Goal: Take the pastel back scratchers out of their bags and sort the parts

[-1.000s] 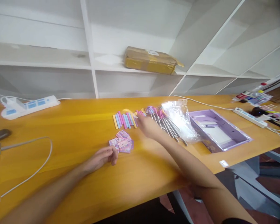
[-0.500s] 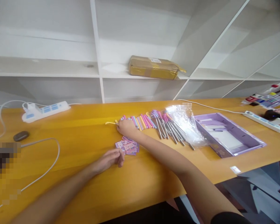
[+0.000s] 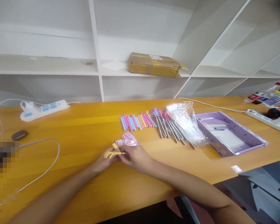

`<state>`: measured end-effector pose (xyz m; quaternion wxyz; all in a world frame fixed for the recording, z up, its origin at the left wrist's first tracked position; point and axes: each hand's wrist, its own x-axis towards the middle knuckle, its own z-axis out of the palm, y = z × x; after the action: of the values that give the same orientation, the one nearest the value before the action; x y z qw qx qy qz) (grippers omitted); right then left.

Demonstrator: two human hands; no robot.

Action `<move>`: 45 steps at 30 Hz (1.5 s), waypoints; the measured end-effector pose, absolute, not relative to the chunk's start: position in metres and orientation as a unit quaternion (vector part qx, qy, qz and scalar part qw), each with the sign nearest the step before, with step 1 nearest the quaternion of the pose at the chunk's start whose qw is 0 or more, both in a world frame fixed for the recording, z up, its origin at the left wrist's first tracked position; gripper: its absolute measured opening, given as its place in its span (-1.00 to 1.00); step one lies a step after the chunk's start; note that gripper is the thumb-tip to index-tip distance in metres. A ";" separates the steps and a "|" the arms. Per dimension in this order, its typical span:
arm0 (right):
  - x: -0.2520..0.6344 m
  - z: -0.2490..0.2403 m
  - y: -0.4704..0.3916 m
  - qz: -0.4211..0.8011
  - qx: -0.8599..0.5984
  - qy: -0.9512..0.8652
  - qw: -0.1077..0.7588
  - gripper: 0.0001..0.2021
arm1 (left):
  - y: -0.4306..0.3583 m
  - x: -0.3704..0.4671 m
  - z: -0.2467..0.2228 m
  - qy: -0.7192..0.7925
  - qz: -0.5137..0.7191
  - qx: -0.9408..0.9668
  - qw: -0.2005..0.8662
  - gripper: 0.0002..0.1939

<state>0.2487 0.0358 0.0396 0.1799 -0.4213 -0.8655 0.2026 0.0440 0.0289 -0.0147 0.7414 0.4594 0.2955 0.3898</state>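
Observation:
My right hand [image 3: 137, 157] is closed round the metal rod of a back scratcher, whose yellow claw head [image 3: 113, 153] points left. Meeting it is my left hand [image 3: 104, 163], fingers curled and partly hidden behind the claw. A short yellow tube [image 3: 115, 146] sticks up from the left hand's fingers. Just beyond the hands lies a pile of small pink and purple printed cards [image 3: 128, 137]. Further back, pink, blue and yellow tubes [image 3: 137, 121] lie in a row. More back scratchers [image 3: 168, 126] with metal rods and coloured heads lie to their right.
Clear plastic bags [image 3: 188, 124] lie beside the scratchers, left of an open purple box [image 3: 249, 141]. Power strips stand at the left [image 3: 45, 110] and right [image 3: 267, 120], with white cables. A taped carton [image 3: 155, 65] sits on the shelf behind the table.
My right hand has come back from the tube row to my left hand, carrying the yellow-headed back scratcher. The yellow tube now shows between the hands, and the left end of the row is uncovered.

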 end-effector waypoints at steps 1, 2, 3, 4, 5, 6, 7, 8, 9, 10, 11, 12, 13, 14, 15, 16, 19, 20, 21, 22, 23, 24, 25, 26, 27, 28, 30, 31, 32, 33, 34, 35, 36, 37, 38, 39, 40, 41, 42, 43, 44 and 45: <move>0.254 0.034 0.034 0.190 -0.403 -0.874 0.195 -0.79 | 0.028 0.043 -0.012 0.308 0.377 0.477 0.732 -0.56; 0.261 0.029 0.034 0.177 -0.385 -0.880 0.213 -0.78 | 0.028 0.043 -0.009 0.323 0.364 0.490 0.724 -0.54; 0.268 0.025 0.036 0.168 -0.368 -0.883 0.237 -0.78 | 0.027 0.042 -0.007 0.335 0.359 0.497 0.716 -0.51; 0.276 0.023 0.039 0.167 -0.351 -0.881 0.269 -0.78 | 0.027 0.042 -0.007 0.345 0.354 0.501 0.710 -0.50; 0.284 0.023 0.042 0.175 -0.337 -0.872 0.309 -0.79 | 0.027 0.042 -0.007 0.351 0.350 0.503 0.708 -0.50; 0.292 0.023 0.046 0.190 -0.329 -0.853 0.358 -0.79 | 0.027 0.041 -0.009 0.354 0.346 0.502 0.709 -0.50; 0.300 0.024 0.049 0.209 -0.327 -0.822 0.416 -0.76 | 0.027 0.041 -0.011 0.351 0.342 0.503 0.712 -0.51; 0.306 0.025 0.051 0.225 -0.326 -0.784 0.478 -0.72 | 0.027 0.041 -0.013 0.344 0.339 0.503 0.717 -0.53; 0.310 0.025 0.054 0.232 -0.325 -0.743 0.537 -0.67 | 0.028 0.041 -0.015 0.335 0.338 0.501 0.723 -0.55; 0.313 0.025 0.056 0.230 -0.326 -0.703 0.589 -0.63 | 0.028 0.041 -0.016 0.327 0.337 0.499 0.728 -0.57; 0.314 0.024 0.058 0.219 -0.330 -0.668 0.629 -0.60 | 0.028 0.041 -0.017 0.319 0.340 0.498 0.731 -0.58; 0.314 0.021 0.060 0.206 -0.339 -0.641 0.657 -0.58 | 0.028 0.041 -0.018 0.312 0.344 0.498 0.732 -0.59; 0.314 0.019 0.063 0.202 -0.352 -0.621 0.671 -0.56 | 0.028 0.041 -0.018 0.307 0.347 0.501 0.731 -0.59; 0.313 0.015 0.066 0.215 -0.370 -0.605 0.672 -0.54 | 0.028 0.041 -0.017 0.302 0.347 0.506 0.729 -0.60; 0.313 0.012 0.068 0.250 -0.387 -0.590 0.663 -0.51 | 0.028 0.041 -0.016 0.299 0.345 0.512 0.728 -0.60; 0.313 0.009 0.071 0.302 -0.397 -0.574 0.649 -0.48 | 0.028 0.040 -0.015 0.297 0.340 0.519 0.726 -0.59; 0.314 0.003 0.076 0.468 -0.406 -0.516 0.592 -0.44 | 0.027 0.039 -0.009 0.308 0.315 0.540 0.717 -0.57; 0.314 0.003 0.077 0.502 -0.409 -0.499 0.577 -0.45 | 0.027 0.039 -0.006 0.314 0.305 0.549 0.712 -0.56; 0.313 0.003 0.077 0.526 -0.410 -0.485 0.565 -0.46 | 0.027 0.040 -0.004 0.319 0.295 0.558 0.707 -0.56; 0.313 0.004 0.077 0.547 -0.407 -0.476 0.556 -0.49 | 0.026 0.040 0.000 0.322 0.285 0.568 0.701 -0.55; 0.312 0.005 0.077 0.569 -0.398 -0.469 0.547 -0.51 | 0.026 0.041 0.003 0.323 0.278 0.577 0.697 -0.55; 0.311 0.007 0.076 0.589 -0.385 -0.463 0.538 -0.54 | 0.026 0.042 0.006 0.323 0.273 0.582 0.695 -0.55; 0.310 0.008 0.076 0.607 -0.372 -0.460 0.530 -0.56 | 0.025 0.043 0.008 0.323 0.270 0.583 0.695 -0.56; 0.309 0.009 0.075 0.622 -0.362 -0.458 0.523 -0.58 | 0.025 0.044 0.011 0.322 0.269 0.580 0.698 -0.57; 0.309 0.010 0.075 0.631 -0.356 -0.456 0.516 -0.59 | 0.025 0.045 0.012 0.321 0.269 0.575 0.703 -0.57; 0.308 0.010 0.075 0.637 -0.353 -0.455 0.511 -0.60 | 0.025 0.045 0.013 0.320 0.270 0.569 0.708 -0.56; 0.308 0.010 0.074 0.644 -0.352 -0.453 0.506 -0.62 | 0.024 0.046 0.012 0.318 0.274 0.560 0.714 -0.52; 0.307 0.009 0.073 0.647 -0.352 -0.452 0.503 -0.63 | 0.024 0.046 0.011 0.318 0.275 0.557 0.716 -0.50; 0.307 0.009 0.073 0.650 -0.350 -0.452 0.500 -0.64 | 0.024 0.046 0.010 0.318 0.277 0.555 0.717 -0.49; 0.307 0.008 0.073 0.652 -0.348 -0.454 0.497 -0.65 | 0.024 0.045 0.009 0.318 0.277 0.554 0.718 -0.49; 0.307 0.008 0.073 0.654 -0.347 -0.457 0.493 -0.65 | 0.024 0.045 0.008 0.318 0.276 0.554 0.718 -0.49; 0.307 0.007 0.073 0.655 -0.346 -0.460 0.490 -0.66 | 0.024 0.044 0.008 0.318 0.275 0.555 0.718 -0.49; 0.308 0.007 0.073 0.656 -0.345 -0.461 0.487 -0.66 | 0.024 0.044 0.008 0.318 0.274 0.557 0.717 -0.50; 0.308 0.006 0.074 0.657 -0.345 -0.463 0.486 -0.67 | 0.024 0.044 0.008 0.318 0.274 0.559 0.715 -0.51; 0.309 0.005 0.074 0.657 -0.345 -0.465 0.484 -0.68 | 0.024 0.044 0.008 0.318 0.274 0.562 0.713 -0.52; 0.310 0.004 0.075 0.655 -0.346 -0.469 0.481 -0.69 | 0.024 0.044 0.008 0.318 0.274 0.564 0.711 -0.53; 0.311 0.004 0.076 0.653 -0.346 -0.474 0.479 -0.69 | 0.023 0.045 0.008 0.318 0.274 0.565 0.711 -0.54; 0.312 0.003 0.076 0.649 -0.345 -0.481 0.477 -0.69 | 0.023 0.045 0.008 0.319 0.273 0.564 0.711 -0.54; 0.313 0.003 0.077 0.646 -0.343 -0.489 0.476 -0.69 | 0.023 0.045 0.008 0.320 0.272 0.564 0.711 -0.54; 0.314 0.003 0.077 0.642 -0.340 -0.496 0.475 -0.68 | 0.022 0.045 0.008 0.321 0.272 0.563 0.711 -0.55; 0.315 0.003 0.077 0.639 -0.336 -0.503 0.475 -0.67 | 0.022 0.045 0.008 0.323 0.272 0.563 0.710 -0.55; 0.316 0.003 0.077 0.637 -0.331 -0.509 0.475 -0.66 | 0.022 0.046 0.008 0.326 0.273 0.563 0.709 -0.56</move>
<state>0.3158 0.0767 0.0033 0.4749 -0.3314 -0.5091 0.6367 0.0456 0.0219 0.0079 0.7089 0.5628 0.3260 0.2728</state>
